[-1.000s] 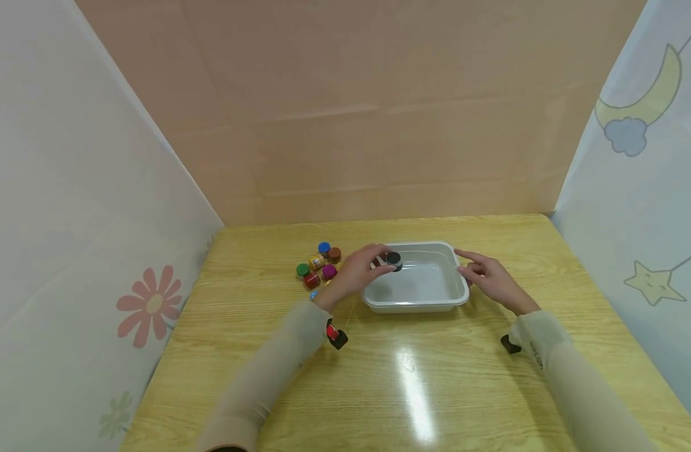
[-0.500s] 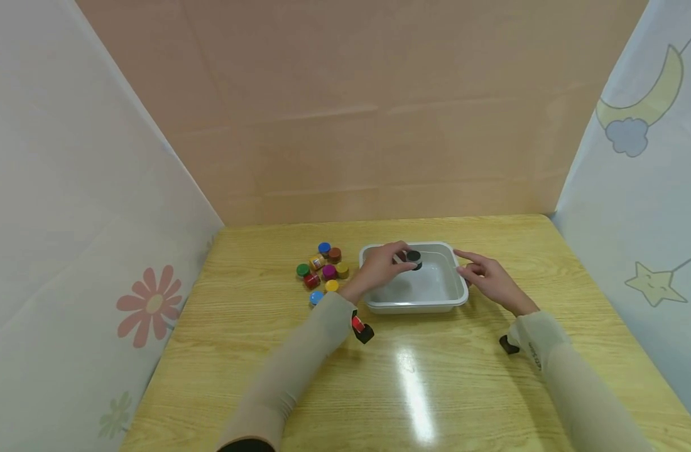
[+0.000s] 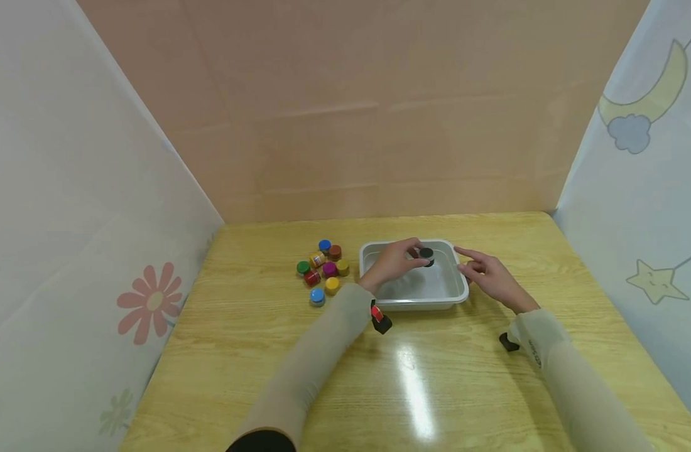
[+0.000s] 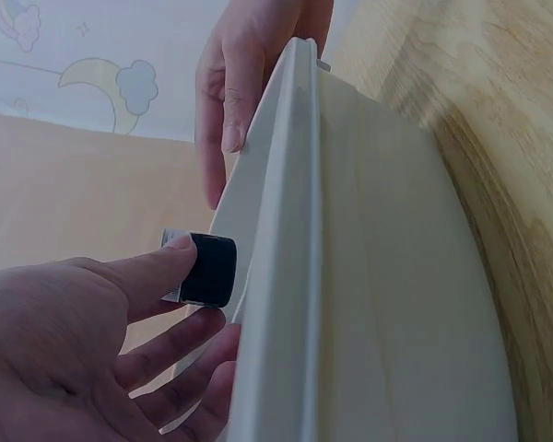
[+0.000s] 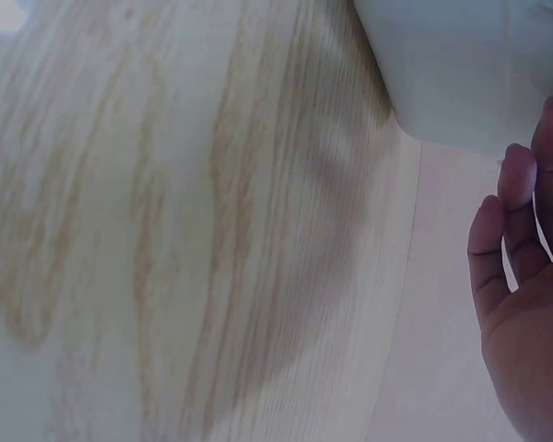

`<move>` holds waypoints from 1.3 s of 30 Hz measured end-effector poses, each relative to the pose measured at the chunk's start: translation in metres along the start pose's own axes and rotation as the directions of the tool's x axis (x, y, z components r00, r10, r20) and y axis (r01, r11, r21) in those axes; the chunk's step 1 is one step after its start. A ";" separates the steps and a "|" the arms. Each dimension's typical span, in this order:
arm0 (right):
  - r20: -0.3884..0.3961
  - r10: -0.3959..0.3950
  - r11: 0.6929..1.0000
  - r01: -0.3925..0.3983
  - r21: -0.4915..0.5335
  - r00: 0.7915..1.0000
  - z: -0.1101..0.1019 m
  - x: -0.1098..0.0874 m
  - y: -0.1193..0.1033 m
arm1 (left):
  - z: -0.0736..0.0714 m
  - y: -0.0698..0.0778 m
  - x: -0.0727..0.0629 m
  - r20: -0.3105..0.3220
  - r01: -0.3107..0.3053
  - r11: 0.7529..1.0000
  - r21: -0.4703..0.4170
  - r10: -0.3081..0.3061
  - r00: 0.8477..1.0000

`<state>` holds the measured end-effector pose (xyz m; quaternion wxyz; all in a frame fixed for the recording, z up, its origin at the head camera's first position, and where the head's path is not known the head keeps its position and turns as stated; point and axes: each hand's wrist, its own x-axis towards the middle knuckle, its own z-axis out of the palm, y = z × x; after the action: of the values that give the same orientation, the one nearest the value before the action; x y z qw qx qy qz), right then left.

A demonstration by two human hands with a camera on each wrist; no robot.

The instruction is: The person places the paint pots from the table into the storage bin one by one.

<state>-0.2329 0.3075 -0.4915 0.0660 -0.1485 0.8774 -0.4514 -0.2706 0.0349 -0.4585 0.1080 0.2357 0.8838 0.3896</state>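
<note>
A small black-lidded paint jar [image 3: 427,254] is pinched between the thumb and fingers of my left hand [image 3: 395,261], over the inside of the white plastic tray [image 3: 418,302]. In the left wrist view the jar [image 4: 212,270] lies tilted, its dark lid towards the tray wall [image 4: 300,239] and the thumb on its side. My right hand [image 3: 494,279] holds the tray's right rim, thumb and index finger at the edge. From the right wrist, its other fingers [image 5: 516,180] show bent beside the tray's outer wall.
Left of the tray, several small jars with coloured lids stand or lie close together, among them a light blue one [image 3: 317,296], a green one [image 3: 303,268] and a purple one [image 3: 330,270]. The wooden table [image 3: 458,376] meets papered walls at the back and sides.
My left hand has carried the black-lidded jar rightward, from the tray's left part to its right part, uncovering the yellow-lidded jars. My right hand stays at the rim.
</note>
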 end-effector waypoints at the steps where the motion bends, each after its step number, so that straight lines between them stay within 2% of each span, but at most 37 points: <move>1: 0.001 0.003 1.000 -0.003 -0.003 1.000 0.000 0.000 0.000 | 0.001 0.001 0.002 0.000 0.005 1.000 0.004 -0.005 1.000; 7: 0.005 0.024 1.000 -0.024 -0.012 1.000 -0.001 0.001 0.002 | 0.009 0.003 0.013 0.001 0.040 0.999 0.018 -0.040 0.999; 13: 0.010 0.025 1.000 -0.025 0.001 1.000 -0.001 0.002 0.003 | 0.018 -0.001 0.021 0.000 0.080 0.997 0.020 -0.080 0.997; 30: 0.007 0.019 1.000 -0.019 -0.004 1.000 0.000 0.003 0.003 | 0.029 -0.005 0.030 0.018 0.081 0.978 0.190 -0.087 0.996; 39: 0.006 0.025 0.999 -0.025 0.028 1.000 0.000 0.002 -0.001 | 0.034 -0.003 0.032 0.031 0.097 0.951 0.293 -0.111 0.993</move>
<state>-0.2342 0.3067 -0.4909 0.0759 -0.1380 0.8726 -0.4623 -0.2871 0.0706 -0.4840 0.1133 0.2113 0.9398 0.2434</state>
